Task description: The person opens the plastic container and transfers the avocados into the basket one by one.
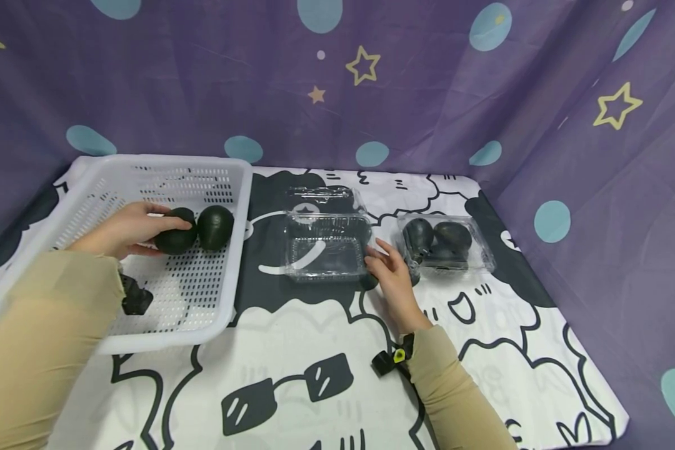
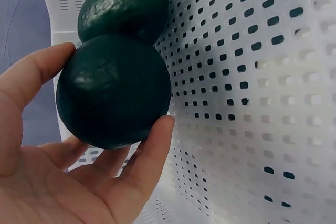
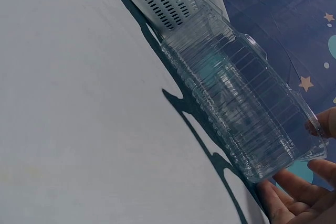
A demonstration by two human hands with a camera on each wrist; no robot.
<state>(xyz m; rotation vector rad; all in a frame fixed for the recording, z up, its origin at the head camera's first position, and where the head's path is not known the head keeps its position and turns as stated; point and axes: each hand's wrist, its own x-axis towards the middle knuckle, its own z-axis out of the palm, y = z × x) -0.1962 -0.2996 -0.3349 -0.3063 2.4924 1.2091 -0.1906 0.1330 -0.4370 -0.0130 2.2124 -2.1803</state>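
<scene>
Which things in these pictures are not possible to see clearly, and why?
- Closed clear box, head view: the count of avocados inside is unsure; they overlap.
- Right hand, right wrist view: cut by the frame edge.
- Held avocado, left wrist view: hides part of the second avocado.

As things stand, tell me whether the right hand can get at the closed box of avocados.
Probably yes. The right hand rests at the empty clear box, and the closed box of avocados lies just beside it on the cloth, with nothing between them. The left hand holds an avocado in the basket.
</scene>
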